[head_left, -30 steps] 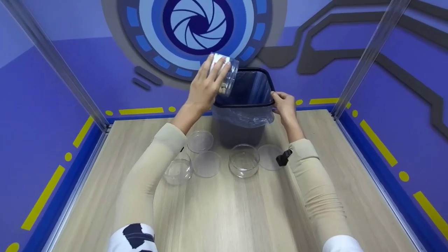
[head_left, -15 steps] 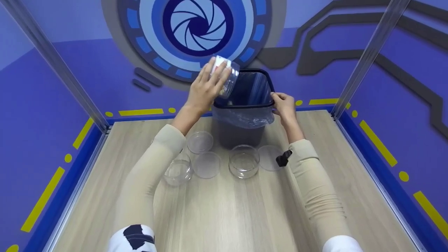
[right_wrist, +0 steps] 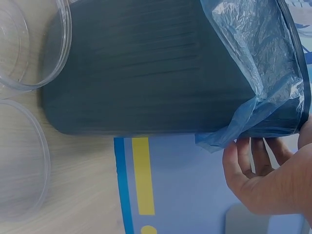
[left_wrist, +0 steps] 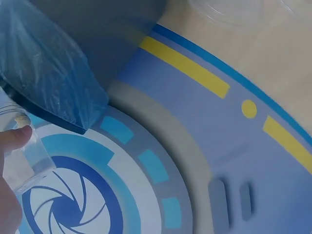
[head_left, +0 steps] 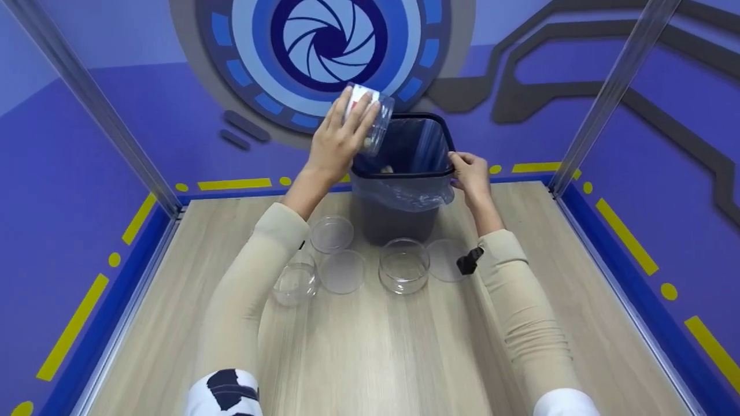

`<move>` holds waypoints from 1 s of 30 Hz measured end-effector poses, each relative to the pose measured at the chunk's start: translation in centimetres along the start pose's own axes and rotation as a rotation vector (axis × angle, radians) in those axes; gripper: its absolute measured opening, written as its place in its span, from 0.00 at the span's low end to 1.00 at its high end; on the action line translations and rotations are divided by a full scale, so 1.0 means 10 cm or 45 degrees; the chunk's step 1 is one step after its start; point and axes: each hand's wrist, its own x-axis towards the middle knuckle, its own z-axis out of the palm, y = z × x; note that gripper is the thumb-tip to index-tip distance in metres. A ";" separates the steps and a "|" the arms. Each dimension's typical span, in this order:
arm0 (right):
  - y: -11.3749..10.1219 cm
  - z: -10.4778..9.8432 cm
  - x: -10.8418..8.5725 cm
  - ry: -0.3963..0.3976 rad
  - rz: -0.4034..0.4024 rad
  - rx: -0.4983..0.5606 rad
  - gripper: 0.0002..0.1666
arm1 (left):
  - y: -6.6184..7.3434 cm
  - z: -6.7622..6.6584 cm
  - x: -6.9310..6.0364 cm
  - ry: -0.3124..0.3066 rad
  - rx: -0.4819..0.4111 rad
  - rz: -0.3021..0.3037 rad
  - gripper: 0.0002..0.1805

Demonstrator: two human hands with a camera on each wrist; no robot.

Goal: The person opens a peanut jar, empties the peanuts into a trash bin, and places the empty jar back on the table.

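Note:
My left hand (head_left: 335,141) grips a clear plastic jar (head_left: 381,121) with a white label, tilted mouth-down over the left side of a dark trash bin (head_left: 399,222). In the left wrist view, a small tan lump (left_wrist: 22,119) sits near the mouth of the jar (left_wrist: 36,165), and only part of the hand shows. A small pale piece (head_left: 387,169) is inside the bin by its front rim. At the bin's right side, my right hand (head_left: 471,173) pinches the rim. In the right wrist view its fingers curl beside the bag liner (right_wrist: 243,48).
Before the bin on the wooden table (head_left: 370,358) stand two clear open jars (head_left: 403,268), the left one (head_left: 295,283) partly behind the left sleeve. Round clear lids (head_left: 342,271) lie around them. A patterned blue wall (head_left: 520,133) rises close behind the bin.
The jar dipped slightly, then rose again, still tilted. Less of the tan contents shows in it, and a pale piece has appeared inside the bin. My right hand keeps its place on the rim.

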 end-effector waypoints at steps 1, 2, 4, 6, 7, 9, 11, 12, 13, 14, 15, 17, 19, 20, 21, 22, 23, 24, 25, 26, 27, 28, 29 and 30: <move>0.00 0.00 0.00 0.001 -0.002 0.003 0.25 | -0.01 0.00 0.00 -0.013 0.001 -0.013 0.31; 0.00 0.00 0.00 0.003 -0.005 0.007 0.25 | -0.01 -0.01 0.01 -0.022 0.000 -0.019 0.32; -0.01 -0.01 0.01 0.003 -0.013 0.013 0.25 | -0.01 -0.02 0.02 -0.027 0.014 -0.003 0.31; -0.01 -0.02 0.01 0.006 -0.015 0.025 0.25 | 0.00 -0.01 0.04 -0.028 0.030 0.025 0.30; -0.01 -0.03 0.02 0.010 -0.015 0.031 0.25 | 0.01 0.00 0.04 -0.022 0.041 0.046 0.29; 0.00 -0.04 0.02 0.012 -0.019 0.033 0.25 | 0.01 0.02 0.04 -0.012 0.073 0.112 0.28; 0.00 -0.03 0.02 0.013 -0.019 0.029 0.25 | 0.00 0.05 0.03 -0.008 0.104 0.184 0.27; 0.00 -0.03 0.02 0.015 -0.018 0.026 0.24 | 0.00 0.06 0.02 -0.002 0.106 0.209 0.27; 0.01 -0.02 0.02 0.018 -0.018 0.020 0.24 | 0.00 0.07 0.01 0.004 0.101 0.218 0.28; 0.01 -0.02 0.01 0.014 -0.017 0.009 0.24 | 0.00 0.07 0.00 0.007 0.085 0.205 0.28; 0.01 -0.01 0.00 0.015 -0.014 0.005 0.24 | 0.01 0.08 -0.01 0.012 0.071 0.181 0.28; 0.02 -0.01 -0.01 0.015 -0.003 0.003 0.24 | 0.02 0.09 -0.01 0.027 0.045 0.148 0.28; 0.02 -0.01 -0.01 0.011 0.008 0.000 0.24 | 0.03 0.09 -0.02 0.040 0.035 0.133 0.27; 0.02 -0.01 -0.01 0.009 0.013 0.003 0.25 | 0.03 0.10 -0.02 0.047 0.039 0.140 0.27; 0.02 -0.01 -0.01 0.013 0.017 0.010 0.25 | 0.03 0.10 -0.02 0.051 0.054 0.163 0.27; 0.01 -0.01 -0.01 0.013 0.020 0.012 0.25 | 0.03 0.10 -0.02 0.054 0.059 0.187 0.28; 0.01 -0.02 -0.01 0.016 0.019 0.014 0.25 | 0.03 0.10 -0.02 0.053 0.057 0.197 0.28; 0.01 -0.02 0.00 0.018 0.019 0.013 0.25 | 0.03 0.10 -0.02 0.050 0.040 0.187 0.28; 0.01 -0.02 0.00 0.020 0.016 0.014 0.25 | 0.03 0.10 -0.03 0.044 0.025 0.169 0.28; 0.01 -0.02 0.00 0.020 0.016 0.021 0.26 | 0.04 0.09 -0.04 0.030 -0.001 0.141 0.28; 0.01 -0.02 0.00 0.022 0.014 0.020 0.25 | 0.04 0.09 -0.05 0.015 -0.034 0.100 0.30; 0.02 -0.01 0.00 0.022 0.010 0.016 0.25 | 0.04 0.08 -0.07 -0.004 -0.076 0.044 0.32; 0.02 -0.01 0.00 0.020 0.009 0.013 0.25 | 0.04 0.07 -0.09 -0.023 -0.124 -0.030 0.36; 0.02 0.00 0.00 0.015 0.008 0.008 0.24 | 0.03 0.06 -0.11 -0.040 -0.169 -0.110 0.39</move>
